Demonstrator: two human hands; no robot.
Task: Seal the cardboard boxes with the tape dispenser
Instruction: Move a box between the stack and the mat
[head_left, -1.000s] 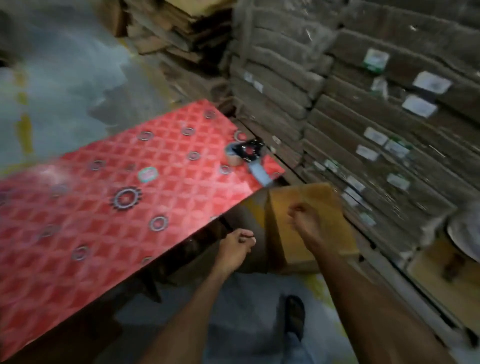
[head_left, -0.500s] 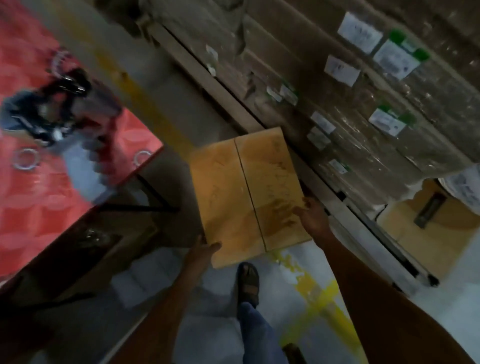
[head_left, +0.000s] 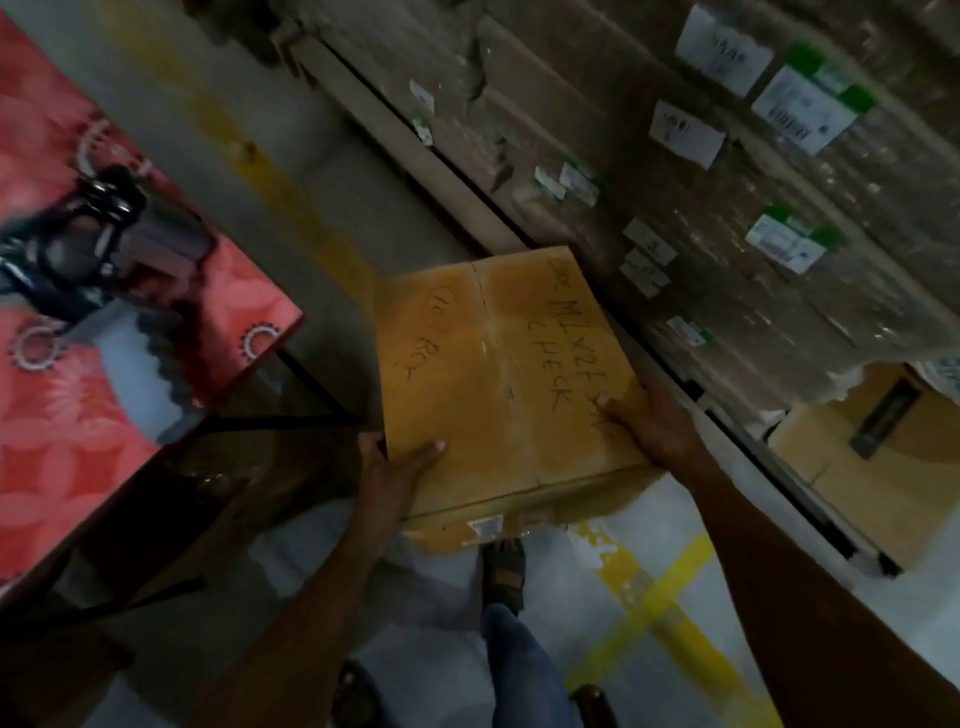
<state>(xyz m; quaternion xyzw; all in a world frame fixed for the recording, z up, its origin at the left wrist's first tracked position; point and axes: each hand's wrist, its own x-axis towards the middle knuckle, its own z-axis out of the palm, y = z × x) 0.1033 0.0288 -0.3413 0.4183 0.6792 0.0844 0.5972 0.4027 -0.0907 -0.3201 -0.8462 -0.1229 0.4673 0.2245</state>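
The brown cardboard box (head_left: 498, 374) was low down in front of the person, between both hands. The left hand (head_left: 400, 467) held the near left corner. Its thumb lay flat on the top and its fingers curled round the left side. The right hand (head_left: 649, 421) held the right edge near the front, with the thumb on top and the fingers bent round the side, where they were hidden. So both hands were closed on the box, one on each side, and the box filled the space between them. Its near edge was just above a foot in a sandal (head_left: 503, 571). I could not tell if the box sat on the floor or was lifted a little. The two top flaps were shut and met in a line down the middle. Dark pen writing ran across the top, and one word read CHECK. The tape dispenser (head_left: 104, 234) lay on the red table (head_left: 52, 441) to the left, well apart from the box and from both hands. It looked blurry. Just beside the box on the right stood a big stack of wrapped boxes (head_left: 727, 182) with white labels (head_left: 802, 106). Yellow lines (head_left: 649, 587) crossed the grey floor near the foot.
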